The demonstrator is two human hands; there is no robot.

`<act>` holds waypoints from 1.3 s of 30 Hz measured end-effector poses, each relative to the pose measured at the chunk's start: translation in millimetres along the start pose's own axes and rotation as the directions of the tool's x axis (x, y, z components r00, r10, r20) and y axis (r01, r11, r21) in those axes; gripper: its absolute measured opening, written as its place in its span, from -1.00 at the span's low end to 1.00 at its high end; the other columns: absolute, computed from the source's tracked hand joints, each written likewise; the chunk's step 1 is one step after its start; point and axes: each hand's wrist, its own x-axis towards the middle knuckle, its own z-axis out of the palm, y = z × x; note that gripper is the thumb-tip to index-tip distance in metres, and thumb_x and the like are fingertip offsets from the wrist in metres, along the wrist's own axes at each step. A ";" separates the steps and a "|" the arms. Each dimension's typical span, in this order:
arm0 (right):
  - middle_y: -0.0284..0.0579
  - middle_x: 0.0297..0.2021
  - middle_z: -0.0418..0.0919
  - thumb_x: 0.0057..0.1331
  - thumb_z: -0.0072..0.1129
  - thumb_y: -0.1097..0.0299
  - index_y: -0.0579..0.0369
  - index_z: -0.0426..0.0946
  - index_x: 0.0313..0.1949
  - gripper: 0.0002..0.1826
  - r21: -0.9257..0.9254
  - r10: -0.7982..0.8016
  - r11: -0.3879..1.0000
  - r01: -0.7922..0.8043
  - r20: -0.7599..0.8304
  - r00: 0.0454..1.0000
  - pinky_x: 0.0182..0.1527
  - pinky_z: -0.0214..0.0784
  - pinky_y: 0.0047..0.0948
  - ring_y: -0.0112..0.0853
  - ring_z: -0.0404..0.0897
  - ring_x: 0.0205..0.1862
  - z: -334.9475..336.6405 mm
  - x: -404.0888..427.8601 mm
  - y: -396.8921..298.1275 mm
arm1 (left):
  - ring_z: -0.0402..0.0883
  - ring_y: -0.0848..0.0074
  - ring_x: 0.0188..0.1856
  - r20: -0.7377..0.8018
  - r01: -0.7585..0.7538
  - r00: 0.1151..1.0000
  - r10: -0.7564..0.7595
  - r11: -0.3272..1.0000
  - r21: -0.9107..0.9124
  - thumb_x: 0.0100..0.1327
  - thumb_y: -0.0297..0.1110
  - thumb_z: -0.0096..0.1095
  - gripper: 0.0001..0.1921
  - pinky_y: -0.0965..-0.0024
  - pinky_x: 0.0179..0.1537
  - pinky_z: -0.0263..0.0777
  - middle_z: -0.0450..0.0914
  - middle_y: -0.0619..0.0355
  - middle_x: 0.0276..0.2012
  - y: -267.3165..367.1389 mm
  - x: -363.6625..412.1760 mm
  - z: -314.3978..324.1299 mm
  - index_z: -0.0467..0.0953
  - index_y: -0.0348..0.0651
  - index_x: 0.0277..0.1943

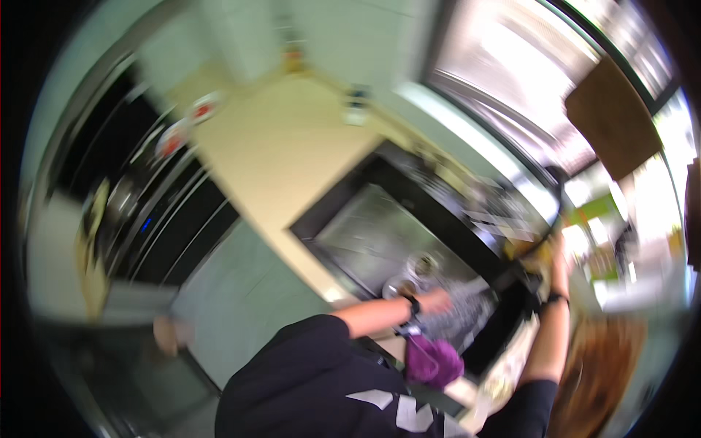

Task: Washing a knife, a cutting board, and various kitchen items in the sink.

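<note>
The picture is strongly blurred. My left hand (436,302), with a dark band at the wrist, is over the near right part of a dark sink (356,230), beside what looks like splashing water (465,312). Its fingers are too smeared to read. Two round metallic things (423,264) lie in the basin just beyond it, perhaps strainers or bowls. My right hand (562,254) reaches past the sink's right side, near a black curved tap (556,211); whether it touches the tap is unclear. A purple cloth (432,362) hangs at the sink's near edge.
A beige countertop (263,142) runs left of the sink, with a small bottle or jar (356,107) near the wall. Black built-in appliances (186,230) stand at left. A brown wooden board (597,378) is at lower right, and a window (509,71) is beyond the sink.
</note>
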 end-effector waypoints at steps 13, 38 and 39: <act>0.00 -0.12 0.47 0.27 -0.29 -0.16 0.13 0.38 -0.01 -0.39 0.769 -0.100 0.630 0.108 -0.057 0.993 0.05 0.23 -0.14 -0.17 0.44 -0.04 42.9 14.4 2.1 | 0.31 0.09 0.18 0.231 0.036 0.969 -0.084 0.979 0.202 0.19 0.10 -0.13 -0.31 0.11 0.14 0.22 0.32 -0.20 0.13 31.2 -62.2 34.3 0.08 -0.14 0.28; -0.11 -0.15 0.41 0.23 -0.30 -0.31 0.24 0.37 -0.08 -0.25 0.802 -0.280 0.474 -0.363 0.528 0.802 0.04 0.17 -0.35 -0.37 0.35 -0.08 141.7 -265.7 4.8 | 0.23 0.11 0.21 0.060 -0.082 0.995 0.085 0.995 -0.060 0.21 0.30 -0.26 -0.25 0.05 0.20 0.07 0.31 -0.19 0.13 48.5 -115.1 112.8 0.32 -0.25 0.14; -0.07 -0.15 0.43 0.23 -0.27 -0.29 0.25 0.38 -0.07 -0.27 0.769 -0.277 0.573 -0.283 0.507 0.817 0.01 0.20 -0.33 -0.36 0.38 -0.09 143.1 -264.8 -0.5 | 0.24 0.11 0.21 0.063 -0.088 0.994 0.091 0.995 -0.043 0.22 0.29 -0.27 -0.26 0.05 0.20 0.07 0.32 -0.18 0.12 48.5 -120.2 107.6 0.33 -0.25 0.13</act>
